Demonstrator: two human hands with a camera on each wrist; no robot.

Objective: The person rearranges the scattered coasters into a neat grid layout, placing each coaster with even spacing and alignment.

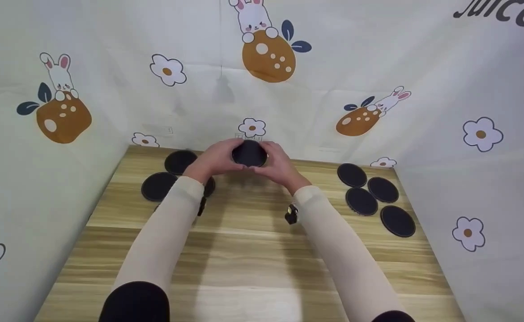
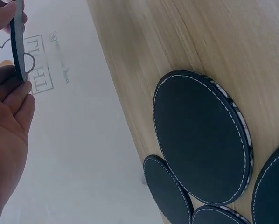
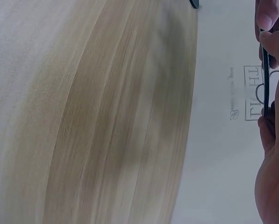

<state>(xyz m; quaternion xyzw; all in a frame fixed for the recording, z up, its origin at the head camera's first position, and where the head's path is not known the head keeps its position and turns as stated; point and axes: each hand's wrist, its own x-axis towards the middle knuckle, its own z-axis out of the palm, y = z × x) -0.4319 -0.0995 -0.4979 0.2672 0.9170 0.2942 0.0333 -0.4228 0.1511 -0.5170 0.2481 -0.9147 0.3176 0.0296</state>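
Note:
Both hands hold one round black coaster (image 1: 249, 154) between them, raised above the back of the table near the rear wall. My left hand (image 1: 217, 157) grips its left edge, thumb on the near side and fingers behind. On the opposite edge, my right hand (image 1: 280, 164) pinches it the same way. The left wrist view shows the held coaster (image 2: 18, 44) nearly edge-on, a thin disc. It is likewise edge-on in the right wrist view, where the right hand (image 3: 277, 121) has its thumb against it.
Several black coasters with pale stitching (image 2: 202, 135) lie at the table's left, partly behind the left forearm. Another group of coasters (image 1: 361, 201) lies at the right. White printed cloth (image 1: 190, 103) walls in the wooden table (image 1: 244, 250) at the back and both sides.

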